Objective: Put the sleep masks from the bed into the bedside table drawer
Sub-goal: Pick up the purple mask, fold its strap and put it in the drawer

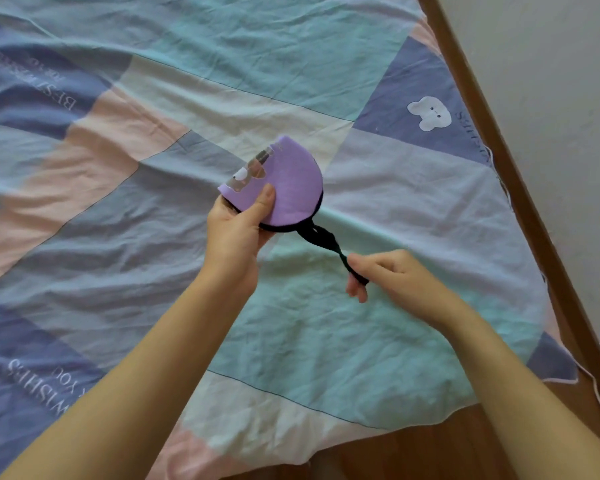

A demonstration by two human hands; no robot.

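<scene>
While the left hand (238, 230) is gripping the folded purple sleep mask (284, 187) above the middle of the bed, thumb pressing its face and fingers curling behind, the right hand (383, 271) is pinching the twisted black strap (321, 237) and drawing it out toward the near right. The mask is hanging clear of the patchwork sheet (153, 202), not resting on it. By my reading, the person is gathering and tidying the mask before carrying it off; the drawer and bedside table are not showing here. The next move is probably calling for tucking the strap against the mask, then turning away from the bed to find the drawer.
</scene>
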